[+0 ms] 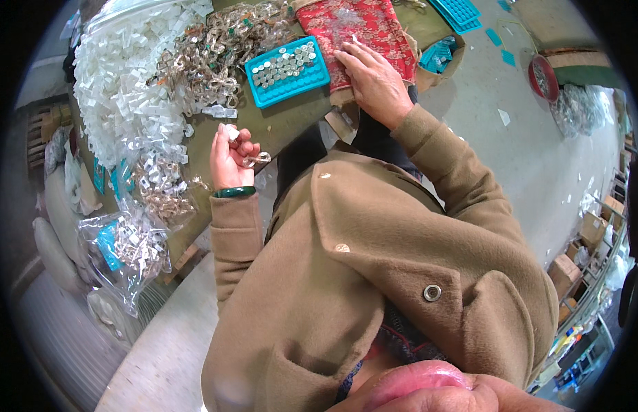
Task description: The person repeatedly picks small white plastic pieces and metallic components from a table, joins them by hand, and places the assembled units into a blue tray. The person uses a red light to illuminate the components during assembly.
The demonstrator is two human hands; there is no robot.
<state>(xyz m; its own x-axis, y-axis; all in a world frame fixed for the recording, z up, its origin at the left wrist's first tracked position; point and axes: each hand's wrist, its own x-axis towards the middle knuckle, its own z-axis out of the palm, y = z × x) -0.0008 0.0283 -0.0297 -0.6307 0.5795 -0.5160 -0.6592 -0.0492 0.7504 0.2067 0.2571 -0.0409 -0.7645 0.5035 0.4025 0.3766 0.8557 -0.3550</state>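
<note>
Now | left hand (229, 154) grip closed on one clear clip (256, 160) | right hand (374, 79) flat, open, on one red cloth (356, 27)

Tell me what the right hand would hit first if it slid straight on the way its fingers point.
The right hand lies flat on the red patterned cloth, fingers pointing up-left. Going on, it would probably reach the blue tray of small round parts; depth is unclear.

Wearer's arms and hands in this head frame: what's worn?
Both arms are in tan wool-like coat sleeves, each with a wide turned-back cuff. The left hand is bare, no glove, with a dark green bangle at the wrist. The right hand is bare too; no ring or watch is visible.
</note>
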